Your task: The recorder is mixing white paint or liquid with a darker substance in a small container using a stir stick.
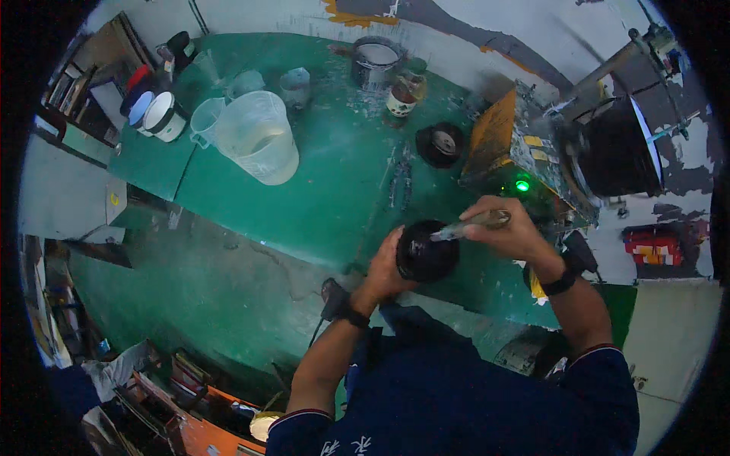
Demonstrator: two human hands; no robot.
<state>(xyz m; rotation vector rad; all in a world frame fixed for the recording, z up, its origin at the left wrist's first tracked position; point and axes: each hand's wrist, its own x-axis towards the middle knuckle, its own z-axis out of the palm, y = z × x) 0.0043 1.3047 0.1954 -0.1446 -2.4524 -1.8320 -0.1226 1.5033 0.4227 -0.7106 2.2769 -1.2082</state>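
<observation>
My left hand (385,267) is wrapped around the side of a round black container (428,262) at the near edge of the green table. The inside of that container is too dark to make out. Between the fingers of my right hand (511,230) is a scraper-like tool (487,220) with a brownish handle. Its pale blade reaches left over the container's top; whether the tip touches anything inside, I cannot tell. A dark, streaked, flat strip (401,182) lies on the table beyond the container, and a round black lid-like piece (440,144) sits to its right.
Big translucent pitchers (262,140) stand left on the green table (327,190), near white tubs (165,116). At the back are a smeared can (376,62) and a labelled jar (405,95). A stained machine with a green light (522,185) and a large black drum (620,148) fill the right.
</observation>
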